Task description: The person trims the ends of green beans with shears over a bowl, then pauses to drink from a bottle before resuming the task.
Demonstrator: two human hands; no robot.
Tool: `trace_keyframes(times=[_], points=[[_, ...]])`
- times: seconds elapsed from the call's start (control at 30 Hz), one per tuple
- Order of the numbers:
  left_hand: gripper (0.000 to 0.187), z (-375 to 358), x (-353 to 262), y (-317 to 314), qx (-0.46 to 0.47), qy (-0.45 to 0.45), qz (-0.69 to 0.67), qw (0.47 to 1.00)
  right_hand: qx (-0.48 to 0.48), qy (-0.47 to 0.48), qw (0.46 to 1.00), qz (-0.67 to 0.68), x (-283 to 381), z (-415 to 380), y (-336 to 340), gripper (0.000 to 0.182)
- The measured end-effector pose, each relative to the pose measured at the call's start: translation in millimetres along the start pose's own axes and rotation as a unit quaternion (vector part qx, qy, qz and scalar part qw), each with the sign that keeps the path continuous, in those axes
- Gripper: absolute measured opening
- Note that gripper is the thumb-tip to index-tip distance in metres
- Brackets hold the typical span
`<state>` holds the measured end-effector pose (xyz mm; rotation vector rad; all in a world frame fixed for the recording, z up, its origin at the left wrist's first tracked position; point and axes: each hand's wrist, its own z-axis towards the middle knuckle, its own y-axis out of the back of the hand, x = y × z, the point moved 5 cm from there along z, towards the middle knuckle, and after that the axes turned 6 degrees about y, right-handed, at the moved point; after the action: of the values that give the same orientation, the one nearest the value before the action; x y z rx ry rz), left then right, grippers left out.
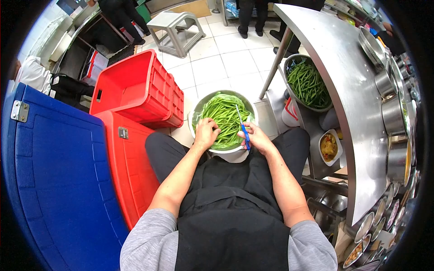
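Both forearms reach forward, elbows bent. Left hand (205, 133) curled, palm down. Right hand (257, 137) closed, fingers wrapped in a grip.

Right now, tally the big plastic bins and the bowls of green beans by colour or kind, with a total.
Red crates: 2, stacked
Red bin: 1
Blue bin: 1
Metal bowls of green beans: 2, one under the left hand and right hand, which holds a blue-handled knife, and one under the steel counter
Total: 6
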<state>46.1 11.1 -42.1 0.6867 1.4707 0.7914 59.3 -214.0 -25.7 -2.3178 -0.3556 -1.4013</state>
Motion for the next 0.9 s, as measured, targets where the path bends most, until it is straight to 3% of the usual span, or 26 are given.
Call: trace_keyframes(times=[0.07, 0.2, 0.47, 0.57, 0.9], points=[[0.019, 2.4, -3.5, 4.3, -0.006, 0.012, -0.012, 1.0, 0.001, -0.005, 1.0, -0.009, 3.1, -2.7, -1.1, 0.057], [0.02, -2.6, -14.6, 9.8, 0.007, 0.006, 0.101, 0.995, 0.031, -0.011, 0.999, -0.033, 0.3, -3.8, -6.4, 0.062], [0.025, 5.7, -2.5, 16.5, -0.027, -0.013, -0.018, 0.999, 0.029, -0.009, 0.999, -0.037, 2.8, -3.8, -7.4, 0.057], [0.027, 6.5, -15.9, 27.7, 0.021, 0.032, -0.089, 0.995, 0.051, 0.005, 0.998, -0.039, 5.9, -2.3, -11.1, 0.057], [0.027, -1.6, -32.1, 29.6, 0.033, 0.022, -0.132, 0.99, 0.088, 0.007, 0.996, 0.033, 6.9, -15.9, -17.3, 0.061]])
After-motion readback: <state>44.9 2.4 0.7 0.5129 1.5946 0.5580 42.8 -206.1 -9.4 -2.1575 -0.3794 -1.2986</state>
